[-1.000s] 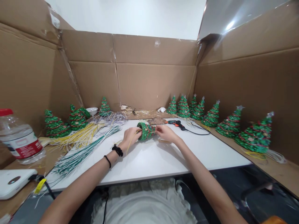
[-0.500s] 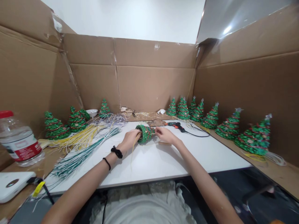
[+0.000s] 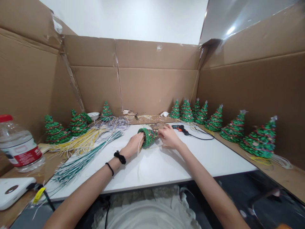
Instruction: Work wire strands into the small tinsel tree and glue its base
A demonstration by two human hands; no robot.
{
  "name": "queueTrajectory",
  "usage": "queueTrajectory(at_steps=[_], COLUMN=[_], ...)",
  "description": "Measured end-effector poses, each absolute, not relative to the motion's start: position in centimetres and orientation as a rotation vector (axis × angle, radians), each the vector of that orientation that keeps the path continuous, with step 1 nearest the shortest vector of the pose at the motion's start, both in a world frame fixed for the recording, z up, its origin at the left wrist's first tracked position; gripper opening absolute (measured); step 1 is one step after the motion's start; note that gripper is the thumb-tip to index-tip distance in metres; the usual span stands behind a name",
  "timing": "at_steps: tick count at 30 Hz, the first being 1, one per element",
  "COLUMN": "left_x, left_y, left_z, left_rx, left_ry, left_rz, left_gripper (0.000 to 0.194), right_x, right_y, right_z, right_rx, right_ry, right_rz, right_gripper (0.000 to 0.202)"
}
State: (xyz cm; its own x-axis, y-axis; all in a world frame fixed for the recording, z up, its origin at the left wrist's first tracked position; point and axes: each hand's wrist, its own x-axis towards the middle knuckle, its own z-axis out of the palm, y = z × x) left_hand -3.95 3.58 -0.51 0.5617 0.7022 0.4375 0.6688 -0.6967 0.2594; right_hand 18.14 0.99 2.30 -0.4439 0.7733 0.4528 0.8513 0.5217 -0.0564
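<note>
A small green decorative Christmas tree [image 3: 149, 138] lies on its side above the white board, its hollow base turned to the left. My left hand [image 3: 134, 143] grips it at the base, some fingers hidden inside the opening. A pale thin wire [image 3: 139, 148] hangs down from that end. At the tip of the tree my right hand [image 3: 168, 137] is closed, fingers pinched together; what they pinch is too small to make out. Just behind the right hand lies a black and orange glue gun [image 3: 181, 129] with its cord.
Bundles of green wires [image 3: 88, 159] and yellow wires [image 3: 78, 140] lie on the left. Several finished trees [image 3: 258, 140] line the right; others [image 3: 56, 130] stand left. A bottle [image 3: 20, 148] and white device [image 3: 14, 192] sit at far left. Cardboard walls [image 3: 157, 82] enclose the white board [image 3: 202, 162].
My right hand has shifted slightly and its fingers have turned up at the tree's tip, covering part of the glue gun. The wire at the base hangs closer to the tree.
</note>
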Motion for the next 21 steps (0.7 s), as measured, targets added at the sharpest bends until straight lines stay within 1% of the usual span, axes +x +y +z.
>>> queueTrajectory(at_steps=[6, 13, 19, 21], left_x=[-3.6, -3.7, -3.7, -3.6], left_y=[3.4, 4.0, 3.8, 3.8], left_z=[0.0, -0.4, -0.2, 0.0], left_rx=[2.691, 2.722, 2.663, 2.637], left_ry=[1.199, 1.135, 1.208, 1.231], left_rz=[0.764, 0.798, 0.78, 0.773], left_gripper=[0.023, 0.024, 0.022, 0.023], right_x=[19.4, 17.6, 20.0, 20.1], right_y=[1.6, 1.8, 2.6, 2.6], right_z=[2.3, 1.5, 1.6, 1.5], right_rx=[-1.282, -1.241, -1.314, -1.311], right_ry=[-2.277, -2.227, -2.169, -2.149], right_rz=[-0.042, -0.042, 0.238, 0.255], right_gripper=[0.013, 0.013, 0.01, 0.01])
